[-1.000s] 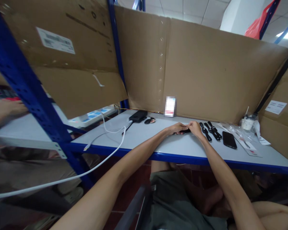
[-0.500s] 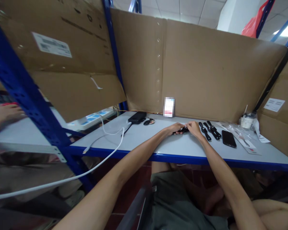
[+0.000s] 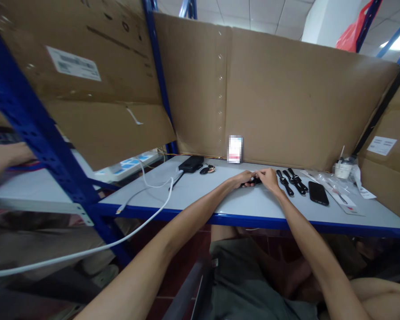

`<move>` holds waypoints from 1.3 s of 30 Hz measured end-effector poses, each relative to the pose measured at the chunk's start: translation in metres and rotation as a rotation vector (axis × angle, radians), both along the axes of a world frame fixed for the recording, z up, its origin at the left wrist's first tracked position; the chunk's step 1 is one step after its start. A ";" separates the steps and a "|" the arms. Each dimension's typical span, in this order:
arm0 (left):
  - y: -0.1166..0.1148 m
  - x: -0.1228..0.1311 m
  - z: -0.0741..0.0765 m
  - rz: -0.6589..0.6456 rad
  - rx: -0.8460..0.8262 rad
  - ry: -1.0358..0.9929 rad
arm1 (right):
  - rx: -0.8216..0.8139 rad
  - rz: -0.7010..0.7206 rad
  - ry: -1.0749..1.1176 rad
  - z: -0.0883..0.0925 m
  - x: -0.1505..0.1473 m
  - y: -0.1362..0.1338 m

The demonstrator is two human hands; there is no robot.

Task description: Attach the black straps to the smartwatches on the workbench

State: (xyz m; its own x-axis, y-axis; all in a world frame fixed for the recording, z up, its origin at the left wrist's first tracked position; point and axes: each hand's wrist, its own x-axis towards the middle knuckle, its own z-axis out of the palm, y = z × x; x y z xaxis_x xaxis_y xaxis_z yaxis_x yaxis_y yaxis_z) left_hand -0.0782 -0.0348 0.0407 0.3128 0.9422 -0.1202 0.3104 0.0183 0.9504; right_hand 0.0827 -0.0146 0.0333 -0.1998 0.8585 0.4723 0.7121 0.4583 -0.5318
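My left hand [image 3: 243, 178] has its fingers curled around a small black item [image 3: 255, 180] just above the tabletop. The fingers of my right hand [image 3: 267, 178] are pinched on its right end, so both hands meet on it. Much of this item is covered by fingers, and its exact kind is not visible. To the right of my right hand lie several long black pieces [image 3: 284, 183] with narrow, shiny middles and wider ends. A black phone [image 3: 318, 193] rests beside them.
A lit phone [image 3: 235, 149] leans on the cardboard back wall [image 3: 306, 98]. Left are a black box [image 3: 191, 164], keys [image 3: 207, 169] and a white cable [image 3: 153, 213]. Clear plastic packaging [image 3: 333, 184] and a cup [image 3: 342, 169] stand right. Another person's hand [image 3: 10, 155] shows far left.
My hands stay in place on the black item, with only slight finger movement. The other person's hand at the far left has shifted a little.
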 end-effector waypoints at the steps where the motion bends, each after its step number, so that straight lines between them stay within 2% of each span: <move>1: 0.000 0.000 0.000 0.005 -0.009 -0.006 | 0.000 0.004 -0.003 0.001 -0.001 -0.001; 11: -0.001 -0.002 0.001 -0.007 -0.025 -0.017 | 0.034 -0.091 -0.134 0.003 0.002 -0.006; 17: -0.001 -0.001 0.001 -0.005 -0.031 -0.043 | 0.023 0.000 -0.066 0.001 -0.001 -0.003; 24: -0.001 -0.002 0.001 0.013 -0.050 -0.052 | 0.027 0.006 -0.039 0.003 0.000 -0.003; 29: -0.002 -0.002 0.002 0.006 -0.054 -0.037 | 0.043 -0.081 -0.118 0.003 0.002 -0.006; 34: -0.001 -0.001 0.003 0.004 -0.046 -0.029 | 0.017 -0.003 -0.085 0.005 0.000 -0.008; 39: 0.000 0.000 0.003 -0.006 -0.043 -0.030 | 0.060 -0.025 -0.110 0.005 -0.001 -0.008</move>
